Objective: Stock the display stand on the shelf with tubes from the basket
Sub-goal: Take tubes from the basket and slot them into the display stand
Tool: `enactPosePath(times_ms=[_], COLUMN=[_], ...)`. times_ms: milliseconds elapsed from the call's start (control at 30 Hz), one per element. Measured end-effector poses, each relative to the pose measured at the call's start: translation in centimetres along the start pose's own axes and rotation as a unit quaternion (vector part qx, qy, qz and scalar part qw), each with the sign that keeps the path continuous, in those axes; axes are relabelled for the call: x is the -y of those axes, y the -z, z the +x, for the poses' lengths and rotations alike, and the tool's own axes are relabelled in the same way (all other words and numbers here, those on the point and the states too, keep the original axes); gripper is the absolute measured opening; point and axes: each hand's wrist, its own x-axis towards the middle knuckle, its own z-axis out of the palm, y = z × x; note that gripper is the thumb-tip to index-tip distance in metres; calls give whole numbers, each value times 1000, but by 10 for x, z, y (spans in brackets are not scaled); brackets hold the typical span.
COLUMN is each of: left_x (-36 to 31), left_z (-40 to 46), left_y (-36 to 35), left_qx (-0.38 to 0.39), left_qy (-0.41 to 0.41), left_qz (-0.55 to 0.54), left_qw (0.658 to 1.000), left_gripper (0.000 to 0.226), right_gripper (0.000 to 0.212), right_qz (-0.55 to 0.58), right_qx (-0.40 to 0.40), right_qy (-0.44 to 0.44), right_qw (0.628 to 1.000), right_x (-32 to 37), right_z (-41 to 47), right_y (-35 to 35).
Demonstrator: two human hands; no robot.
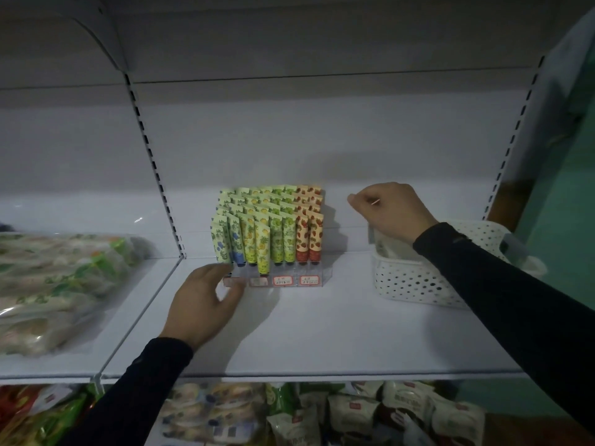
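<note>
Left hand: the left hand (206, 300) lies on the shelf (322, 333) with relaxed, spread fingers; the fingertips touch the front left corner of the display stand (273, 280). It grasps nothing.
Right hand: the right hand (391, 210) hovers over the basket (415, 281), fingers curled; if it pinches something small, I cannot tell.
Tubes: the tubes (267, 226) stand upright in rows in the stand, green at left, yellow-green in the middle, red at right.
Basket: white, with holes, to the right of the stand, apart from it; a pale tube (383, 244) shows inside.
Shelf: white metal, dim light.
Around: packaged goods (58, 284) on the left shelf, snack bags (322, 413) on the shelf below.
</note>
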Motion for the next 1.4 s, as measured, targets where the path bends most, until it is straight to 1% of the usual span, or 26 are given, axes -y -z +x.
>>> enactPosePath(times_ms=[67,167,300,433,500,600,700,833,933,1000,1100,1167,1200,1233,1333,1400], left_x=[-29,-76,-137,-189,-211,-240,-260,-273,-276,-276,-272,-270,-269,-269,-274,-278], left_z=[7,23,47,72,86,105,120,131,135,138,141,141,142,142,141,138], left_y=[6,7,-10,-38,-54,-82,-110,-138,-152,-156,-160,-161,-161,-161,-160,-161], left_qx=[7,37,78,131,179,266,355,463,520,531,536,520,515,517,538,540], left_qy=[-45,-114,-173,-217,-220,-230,-225,-198,-201,-204,-186,-169,-161,-155,-150,-165], left_qz=[-12,-32,-58,-54,-41,16,67,110,146,147,110,73,57,47,48,71], left_qw=[999,992,980,966,958,936,905,857,817,809,816,834,840,840,828,823], left_gripper=[38,43,46,52,55,58,64,71,64,61,61,74,81,84,75,69], right_gripper=[37,36,38,43,48,51,53,51,58,61,65,63,61,60,64,63], right_qz=[-14,-27,-48,-83,-106,-123,-147,-203,-252,-263,-265,-252,-240,-223,-183,-187], right_qx=[20,47,99,172,224,320,405,473,496,498,483,465,463,468,487,486], right_qy=[-8,-31,-65,-104,-121,-139,-146,-119,-82,-78,-79,-73,-72,-75,-92,-90], right_qw=[1000,998,992,976,961,929,891,849,827,823,831,845,850,852,849,849], right_x=[-13,-37,-72,-108,-122,-135,-140,-148,-154,-159,-164,-168,-169,-171,-172,-171], right_z=[-7,-17,-32,-43,-45,-44,-39,-30,-26,-23,-17,-16,-15,-14,-10,-8], right_y=[15,33,55,68,72,78,80,75,65,61,59,55,53,52,52,55])
